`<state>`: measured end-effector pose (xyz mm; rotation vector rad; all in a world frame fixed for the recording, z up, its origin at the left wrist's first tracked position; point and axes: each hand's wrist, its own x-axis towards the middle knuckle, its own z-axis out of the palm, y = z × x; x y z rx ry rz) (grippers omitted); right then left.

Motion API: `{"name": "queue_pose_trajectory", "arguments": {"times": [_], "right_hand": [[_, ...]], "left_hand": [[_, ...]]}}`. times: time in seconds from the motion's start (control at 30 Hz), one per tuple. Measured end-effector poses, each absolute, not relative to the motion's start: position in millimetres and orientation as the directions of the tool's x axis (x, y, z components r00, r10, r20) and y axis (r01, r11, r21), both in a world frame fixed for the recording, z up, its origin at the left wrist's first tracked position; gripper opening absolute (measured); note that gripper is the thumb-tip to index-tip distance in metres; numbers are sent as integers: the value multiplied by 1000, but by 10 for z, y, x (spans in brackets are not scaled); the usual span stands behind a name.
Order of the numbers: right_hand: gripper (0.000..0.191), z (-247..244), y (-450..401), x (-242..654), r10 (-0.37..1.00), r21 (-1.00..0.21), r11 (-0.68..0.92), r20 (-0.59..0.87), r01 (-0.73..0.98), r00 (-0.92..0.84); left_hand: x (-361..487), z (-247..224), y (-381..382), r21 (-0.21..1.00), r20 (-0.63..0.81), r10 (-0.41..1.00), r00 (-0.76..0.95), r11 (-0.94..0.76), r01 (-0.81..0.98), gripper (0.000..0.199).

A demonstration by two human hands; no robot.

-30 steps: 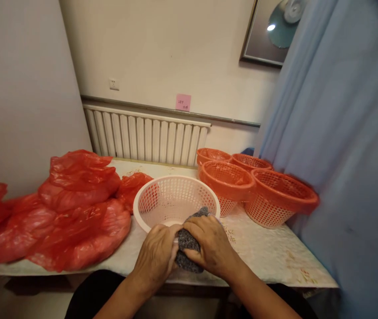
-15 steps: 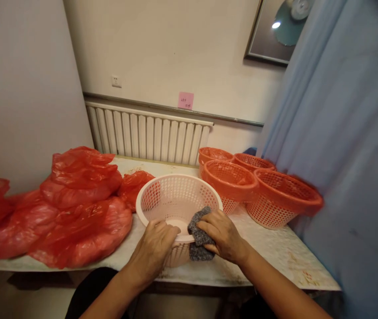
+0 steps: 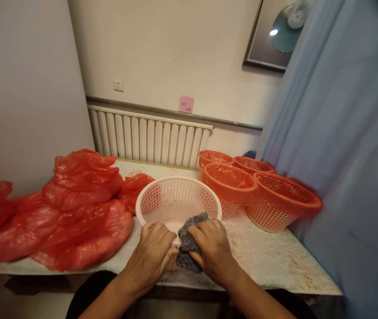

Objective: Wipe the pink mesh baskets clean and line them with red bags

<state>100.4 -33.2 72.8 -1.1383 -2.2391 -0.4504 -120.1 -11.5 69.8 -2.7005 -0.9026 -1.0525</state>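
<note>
the white basket [image 3: 178, 195] stands near the middle of the front edge of the table [image 3: 265, 266]. the left hand [image 3: 149, 252] grips its near rim, thumb low and close to the grey cloth [image 3: 189, 262]. the right hand [image 3: 215, 248] is closed on that cloth, which wraps over the same rim. filled red bags [image 3: 89, 241] heap at the table's left end; four red-lined baskets [image 3: 231, 192] stand toward the back right corner, beside the blue curtain [image 3: 348, 155].
</note>
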Motion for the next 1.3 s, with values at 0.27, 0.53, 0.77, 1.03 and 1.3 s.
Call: {"name": "queue_pose_trajectory", "arguments": {"times": [0.27, 0.53, 0.77, 1.03, 1.3], "right_hand": [[38, 788, -361, 1019, 630, 77, 602, 566, 795, -532], [31, 748, 16, 1695, 483, 13, 751, 671, 660, -562], [28, 677, -225, 1067, 609, -55, 568, 699, 821, -374], [35, 723, -349, 793, 660, 12, 514, 634, 858, -404], [34, 717, 27, 1647, 502, 10, 715, 688, 699, -524]], "left_hand": [[-1239, 659, 27, 89, 677, 438, 591, -846, 525, 24], [-1449, 689, 308, 160, 670, 443, 595, -870, 467, 39], [-1136, 675, 74, 91, 738, 485, 469, -760, 643, 26], [-948, 594, 26, 69, 787, 459, 412, -729, 681, 28], [-1255, 637, 317, 87, 748, 439, 498, -809, 581, 27]]}}
